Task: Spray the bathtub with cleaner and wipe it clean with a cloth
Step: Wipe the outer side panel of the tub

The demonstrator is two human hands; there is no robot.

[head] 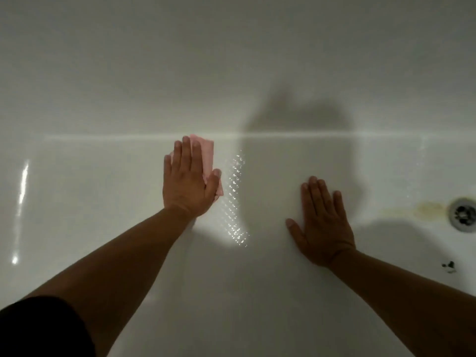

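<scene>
Bathtub [103, 228], cloth [206, 153] apparently pressed under left hand [189, 181]

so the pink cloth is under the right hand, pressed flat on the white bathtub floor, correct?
No. The head view shows the pink cloth under the left hand, pressed flat on the white bathtub floor. The right hand lies bare on the floor, nearer the round metal drain.

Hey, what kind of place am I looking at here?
Most likely a bathroom, looking down into a white bathtub: a metal drain with a yellowish stain beside it, and the left hand pressing a pink cloth on it.
</scene>
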